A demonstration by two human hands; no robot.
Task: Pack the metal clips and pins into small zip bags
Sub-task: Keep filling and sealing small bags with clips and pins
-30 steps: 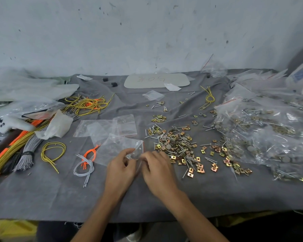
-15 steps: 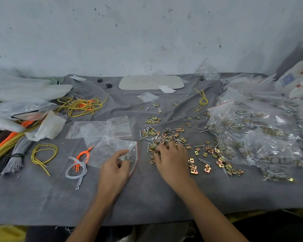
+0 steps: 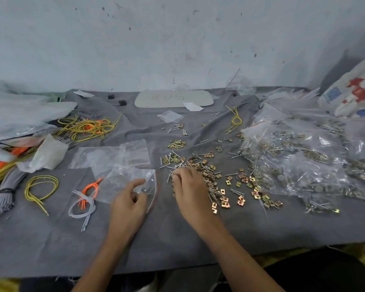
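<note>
A small clear zip bag (image 3: 124, 178) with a red seal strip lies on the grey cloth (image 3: 51, 239). My left hand (image 3: 129, 205) grips its open right edge, thumb raised over the mouth. Just right of it, a loose heap of brass clips and steel pins (image 3: 207, 171) spreads over the cloth. My right hand (image 3: 188, 188) rests on the near left side of that heap, fingers curled down into the pins; whether it pinches any I cannot tell. Two more empty zip bags (image 3: 112, 154) lie behind the held one.
Filled bags of clips and pins (image 3: 303, 157) pile up at the right. Yellow, orange and grey wire loops (image 3: 40, 186) and bundles (image 3: 84, 127) lie at the left. A flat pale plate (image 3: 173, 99) sits at the back by the wall. The table's front edge runs close below my forearms.
My right hand left the bag mouth and moved right onto the clip heap. My left hand stayed on the bag, whose mouth now gapes wider.
</note>
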